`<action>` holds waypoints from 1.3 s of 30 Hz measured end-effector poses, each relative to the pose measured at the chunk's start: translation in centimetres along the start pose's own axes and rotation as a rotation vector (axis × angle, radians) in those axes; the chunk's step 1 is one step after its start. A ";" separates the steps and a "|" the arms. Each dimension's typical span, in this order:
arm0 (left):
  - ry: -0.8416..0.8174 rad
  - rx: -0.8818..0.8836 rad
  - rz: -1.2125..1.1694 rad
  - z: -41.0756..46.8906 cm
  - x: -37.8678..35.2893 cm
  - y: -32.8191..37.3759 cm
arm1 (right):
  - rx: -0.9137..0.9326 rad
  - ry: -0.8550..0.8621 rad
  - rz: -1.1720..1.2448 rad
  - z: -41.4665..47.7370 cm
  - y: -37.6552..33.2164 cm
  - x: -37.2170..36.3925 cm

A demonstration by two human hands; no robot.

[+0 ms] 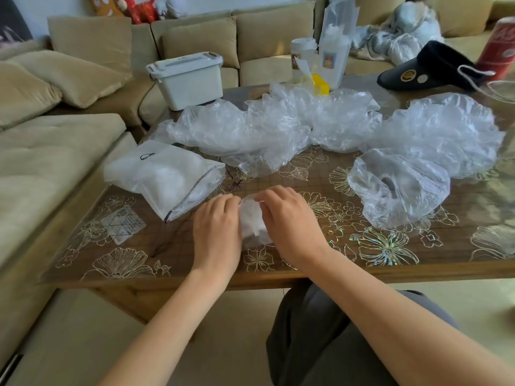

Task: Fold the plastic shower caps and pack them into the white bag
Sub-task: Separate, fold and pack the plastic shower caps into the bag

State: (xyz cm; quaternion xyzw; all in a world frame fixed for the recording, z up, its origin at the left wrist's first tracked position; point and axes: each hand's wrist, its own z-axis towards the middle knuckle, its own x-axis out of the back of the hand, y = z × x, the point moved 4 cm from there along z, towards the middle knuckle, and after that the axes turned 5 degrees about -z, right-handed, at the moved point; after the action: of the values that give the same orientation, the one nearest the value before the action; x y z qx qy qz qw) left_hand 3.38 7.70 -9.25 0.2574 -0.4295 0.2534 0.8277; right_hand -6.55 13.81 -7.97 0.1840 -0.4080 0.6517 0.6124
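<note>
Near the table's [133, 246] front edge, left hand [216, 227] and right hand [289, 221] pinch a folded shower cap [252, 222].

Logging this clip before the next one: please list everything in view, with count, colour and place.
folded shower cap: one, clear-white, near table edge, between the hands
loose shower caps: several, count unclear, clear, across mid table
white bag: one, white, left of the hands
storage box: one, white, beyond the table's far left corner
visor cap: one, dark, far right
tall bag: one, white, far side
yellow item: one, yellow, beside the tall bag
table: one, brown, floral cover
sofa: one, beige, left and behind
left hand: holds the folded shower cap
right hand: holds the folded shower cap
</note>
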 end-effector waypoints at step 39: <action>-0.473 0.274 -0.211 -0.3 -1.6 -2.9 | -0.039 -0.734 -0.170 -2.0 2.2 -2.0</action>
State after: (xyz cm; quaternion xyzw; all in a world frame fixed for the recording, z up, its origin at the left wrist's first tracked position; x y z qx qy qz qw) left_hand 4.65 5.45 -11.37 0.4620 -0.5433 0.1544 0.6838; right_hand -7.74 14.18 -11.36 0.4267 -0.5958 0.4812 0.4811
